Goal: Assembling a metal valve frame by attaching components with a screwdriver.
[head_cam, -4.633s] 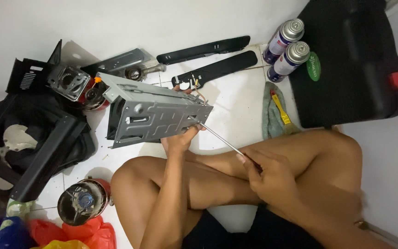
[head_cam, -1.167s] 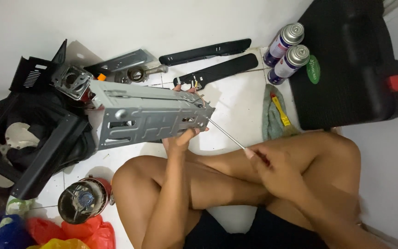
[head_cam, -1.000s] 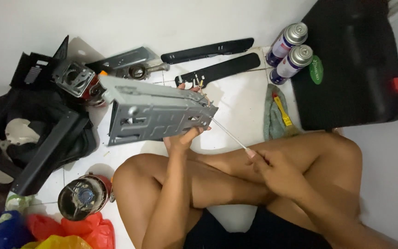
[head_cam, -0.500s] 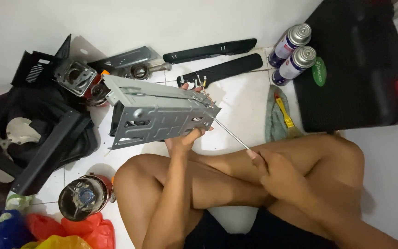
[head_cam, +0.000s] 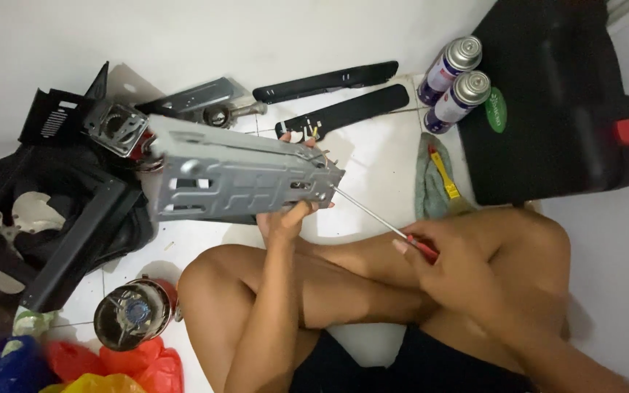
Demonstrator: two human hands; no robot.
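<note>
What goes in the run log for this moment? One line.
left hand: grips grey metal bracket | right hand: holds screwdriver, tip at bracket's right end | floor: two spray cans, black case

A grey metal bracket (head_cam: pixel 245 177), a red-handled screwdriver (head_cam: pixel 384 222), purple-and-silver spray cans (head_cam: pixel 454 80), a black case (head_cam: pixel 555 94) and white floor tiles (head_cam: pixel 373 153) are seen.

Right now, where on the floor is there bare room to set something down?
Bare tile shows between the black strips, the grey cloth and the knees. A smaller patch lies below the grey metal chassis that the left hand holds. The left side is crowded with black fan parts, a round motor and plastic bags.
</note>
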